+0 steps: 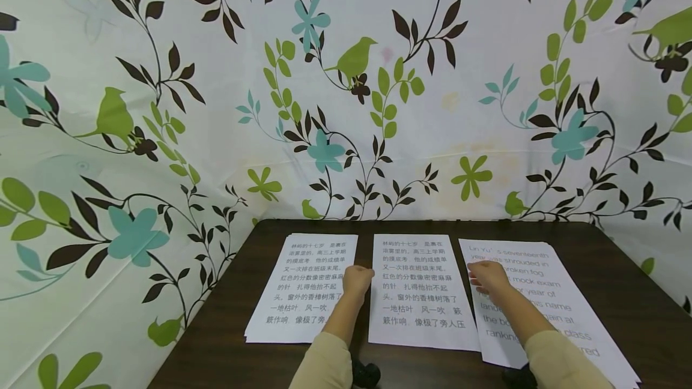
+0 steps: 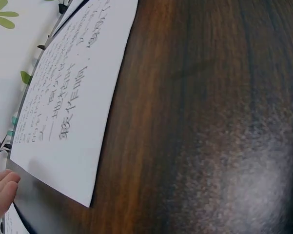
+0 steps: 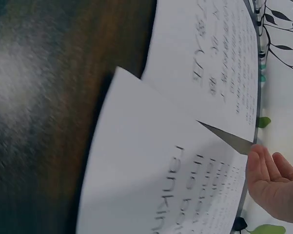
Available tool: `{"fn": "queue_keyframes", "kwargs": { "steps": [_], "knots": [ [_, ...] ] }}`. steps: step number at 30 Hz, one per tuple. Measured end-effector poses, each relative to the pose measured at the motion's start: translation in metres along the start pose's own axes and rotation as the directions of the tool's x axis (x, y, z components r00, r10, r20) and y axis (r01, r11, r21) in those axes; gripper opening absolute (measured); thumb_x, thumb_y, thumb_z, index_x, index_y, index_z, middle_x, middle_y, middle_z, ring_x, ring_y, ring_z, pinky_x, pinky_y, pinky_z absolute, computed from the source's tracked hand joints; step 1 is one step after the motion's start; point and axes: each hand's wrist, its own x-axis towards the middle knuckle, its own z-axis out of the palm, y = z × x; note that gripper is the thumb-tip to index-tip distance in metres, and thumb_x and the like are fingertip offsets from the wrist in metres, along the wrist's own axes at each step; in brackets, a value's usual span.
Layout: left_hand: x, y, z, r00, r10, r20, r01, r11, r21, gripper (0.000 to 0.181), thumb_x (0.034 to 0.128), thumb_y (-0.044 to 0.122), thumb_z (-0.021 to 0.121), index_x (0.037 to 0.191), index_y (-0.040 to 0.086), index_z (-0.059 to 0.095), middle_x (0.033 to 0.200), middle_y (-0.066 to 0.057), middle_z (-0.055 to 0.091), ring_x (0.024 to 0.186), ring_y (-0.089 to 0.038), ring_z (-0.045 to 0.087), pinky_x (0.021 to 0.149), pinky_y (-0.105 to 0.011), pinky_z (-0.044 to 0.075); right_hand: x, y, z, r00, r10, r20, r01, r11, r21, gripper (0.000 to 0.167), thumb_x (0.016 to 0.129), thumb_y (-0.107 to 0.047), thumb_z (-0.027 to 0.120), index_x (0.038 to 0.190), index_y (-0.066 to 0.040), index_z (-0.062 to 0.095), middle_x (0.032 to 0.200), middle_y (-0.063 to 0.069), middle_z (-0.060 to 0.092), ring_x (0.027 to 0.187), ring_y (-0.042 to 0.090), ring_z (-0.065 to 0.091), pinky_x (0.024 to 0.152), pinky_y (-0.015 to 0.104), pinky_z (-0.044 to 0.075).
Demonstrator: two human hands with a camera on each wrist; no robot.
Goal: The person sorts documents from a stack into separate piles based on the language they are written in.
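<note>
Three lots of printed paper lie side by side: a left stack of Chinese text (image 1: 303,287), a middle sheet of Chinese text (image 1: 416,293) and a right stack of English text (image 1: 540,305). Between the left and middle papers is my left hand (image 1: 355,282), loosely bent and holding nothing; its fingers (image 2: 2,187) show beside a paper's corner in the left wrist view. My right hand (image 1: 489,278) is over the left side of the English stack, its fingers (image 3: 265,165) slightly curled around nothing. Whether either hand touches paper, I cannot tell.
The papers lie on a dark brown wooden table (image 1: 216,353). Behind it hangs a white cloth (image 1: 346,197) printed with leaves, flowers and birds. The English stack's lower left corner overlaps or meets the middle sheet. A black object (image 1: 366,374) sits by the left sleeve.
</note>
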Motion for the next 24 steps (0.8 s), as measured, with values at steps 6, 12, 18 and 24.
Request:
{"fn": "queue_keyframes", "kwargs": {
  "steps": [6, 12, 18, 24],
  "knots": [
    [0.0010, -0.0053, 0.0015, 0.999, -0.036, 0.035, 0.036, 0.999, -0.004, 0.035, 0.0729, 0.008, 0.054, 0.049, 0.014, 0.031, 0.045, 0.004, 0.029, 0.038, -0.008, 0.024, 0.035, -0.019, 0.022, -0.0041, 0.0048, 0.0032, 0.997, 0.048, 0.054, -0.049, 0.999, 0.020, 0.053, 0.087, -0.021, 0.044, 0.120, 0.018, 0.028, 0.110, 0.033, 0.038, 0.103, 0.042, 0.041, 0.078, 0.041, 0.043],
    [-0.0002, -0.0066, 0.0036, 0.998, -0.045, 0.036, 0.046, 0.998, -0.030, 0.026, 0.0737, 0.009, 0.055, 0.053, 0.010, 0.039, 0.060, -0.003, 0.042, 0.054, -0.016, 0.040, 0.047, -0.026, 0.035, -0.0058, 0.0071, 0.0054, 0.994, 0.057, 0.093, -0.063, 0.996, 0.070, 0.054, 0.087, -0.021, 0.043, 0.121, 0.018, 0.027, 0.111, 0.033, 0.036, 0.104, 0.042, 0.040, 0.080, 0.042, 0.041],
    [-0.0027, -0.0045, 0.0051, 0.999, -0.041, 0.027, 0.042, 0.998, -0.038, 0.015, 0.0748, 0.010, 0.055, 0.067, -0.003, 0.053, 0.063, -0.006, 0.047, 0.059, -0.021, 0.046, 0.048, -0.026, 0.036, -0.0061, 0.0063, 0.0094, 0.993, 0.085, 0.084, -0.095, 0.988, 0.122, 0.054, 0.088, -0.021, 0.043, 0.122, 0.017, 0.026, 0.111, 0.031, 0.036, 0.101, 0.039, 0.043, 0.077, 0.038, 0.043],
    [-0.0025, -0.0061, 0.0057, 0.997, -0.080, -0.007, 0.079, 0.994, -0.075, 0.019, 0.0752, 0.008, 0.054, 0.083, -0.009, 0.057, 0.076, -0.013, 0.053, 0.067, -0.026, 0.051, 0.052, -0.031, 0.043, -0.0046, 0.0087, 0.0103, 0.990, 0.130, 0.058, -0.139, 0.970, 0.200, 0.056, 0.086, -0.018, 0.045, 0.123, 0.018, 0.024, 0.109, 0.032, 0.038, 0.085, 0.030, 0.053, 0.071, 0.032, 0.047]
  ]
}}
